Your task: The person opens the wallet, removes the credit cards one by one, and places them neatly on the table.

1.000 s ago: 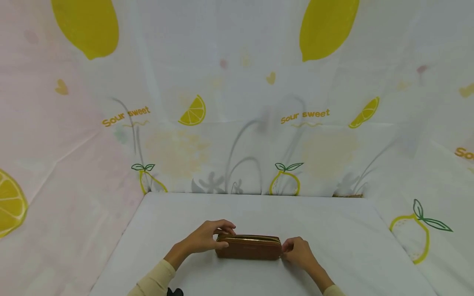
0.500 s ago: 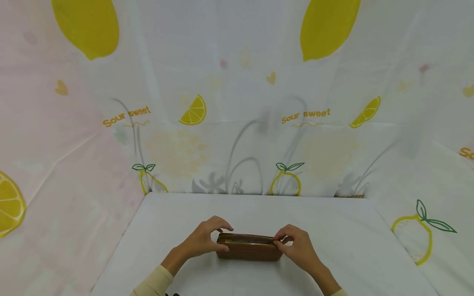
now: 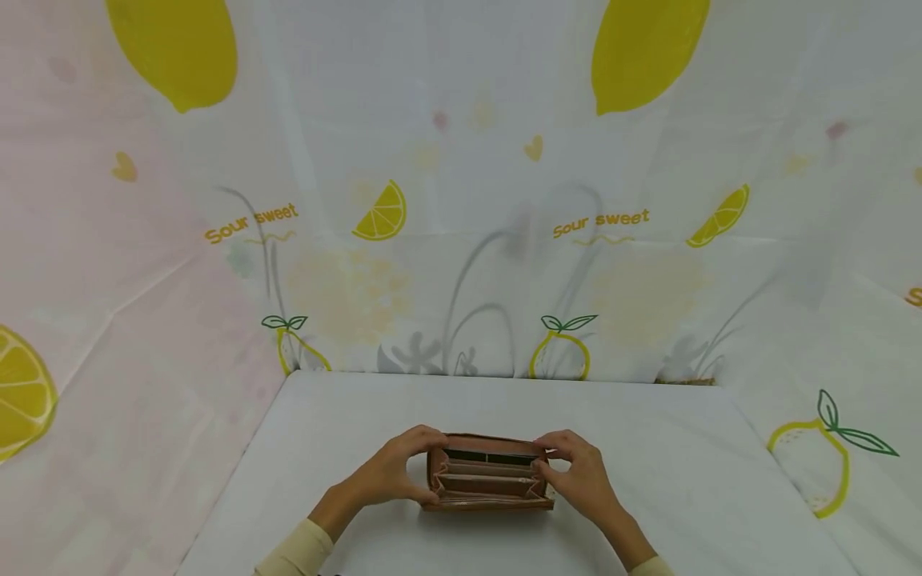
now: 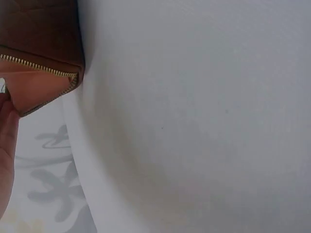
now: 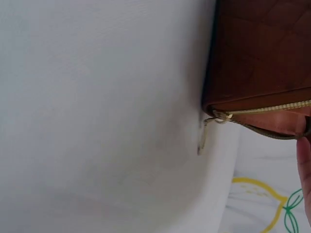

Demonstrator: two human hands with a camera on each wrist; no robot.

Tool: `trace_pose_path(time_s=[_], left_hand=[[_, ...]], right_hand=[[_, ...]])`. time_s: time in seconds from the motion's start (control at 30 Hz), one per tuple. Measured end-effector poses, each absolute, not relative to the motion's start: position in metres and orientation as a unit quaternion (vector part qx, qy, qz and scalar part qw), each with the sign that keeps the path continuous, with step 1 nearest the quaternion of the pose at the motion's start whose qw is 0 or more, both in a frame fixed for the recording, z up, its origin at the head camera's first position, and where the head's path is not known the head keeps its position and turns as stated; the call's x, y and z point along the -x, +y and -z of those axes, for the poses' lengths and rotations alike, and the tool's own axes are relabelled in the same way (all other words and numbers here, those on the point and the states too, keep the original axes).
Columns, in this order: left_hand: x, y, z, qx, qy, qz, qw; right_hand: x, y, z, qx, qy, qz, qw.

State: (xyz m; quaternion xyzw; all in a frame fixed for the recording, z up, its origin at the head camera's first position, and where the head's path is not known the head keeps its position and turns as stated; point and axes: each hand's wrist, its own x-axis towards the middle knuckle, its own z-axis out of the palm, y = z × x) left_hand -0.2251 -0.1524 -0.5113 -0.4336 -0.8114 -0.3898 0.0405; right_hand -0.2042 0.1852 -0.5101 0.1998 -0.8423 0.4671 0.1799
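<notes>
A brown zip-around wallet (image 3: 490,485) stands unzipped and spread in the head view, its pinkish inner pockets and dark card slots facing up. My left hand (image 3: 389,472) holds its left end, fingers at the far edge and thumb at the near edge. At the right end, my right hand (image 3: 582,478) grips the far flap, its thumb on the inner side. The left wrist view shows fingers (image 4: 8,128) at the flap's edge beside the gold zipper teeth (image 4: 36,66). A gold zipper pull (image 5: 203,138) hangs from the wallet's corner in the right wrist view.
The wallet is on a white table (image 3: 612,416). Behind it and at both sides hang white and pink sheets (image 3: 461,240) printed with lemons and lettering. A cream sleeve (image 3: 298,548) covers the left forearm.
The right hand has moved from the wallet's right end up to its far flap. The wallet has gone from a narrow gap at the zipper to widely spread, showing its pockets.
</notes>
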Motion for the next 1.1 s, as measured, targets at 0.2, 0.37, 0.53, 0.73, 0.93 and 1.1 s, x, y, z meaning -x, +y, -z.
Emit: trace_pose_path(time_s=[0.2, 0.37, 0.53, 0.73, 0.93, 1.1], left_hand=[[0.221, -0.152, 0.515, 0.406, -0.820, 0.402, -0.027], [0.222, -0.151, 0.515, 0.418, -0.807, 0.416, -0.026], [0.222, -0.151, 0.516, 0.417, -0.809, 0.415, -0.016], [0.221, -0.149, 0.516, 0.409, -0.813, 0.414, -0.007], [0.220, -0.149, 0.516, 0.398, -0.823, 0.405, -0.009], [0.220, -0.152, 0.516, 0.397, -0.824, 0.404, -0.007]], right_hand=[[0.208, 0.185, 0.518, -0.197, -0.846, -0.462, 0.177], [0.208, 0.183, 0.508, -0.216, -0.831, -0.474, 0.194], [0.208, 0.173, 0.494, -0.288, -0.819, -0.452, 0.204], [0.207, 0.155, 0.488, -0.326, -0.863, -0.369, 0.117], [0.209, 0.142, 0.483, -0.322, -0.912, -0.231, 0.109], [0.211, 0.137, 0.480, -0.329, -0.919, -0.183, 0.117]])
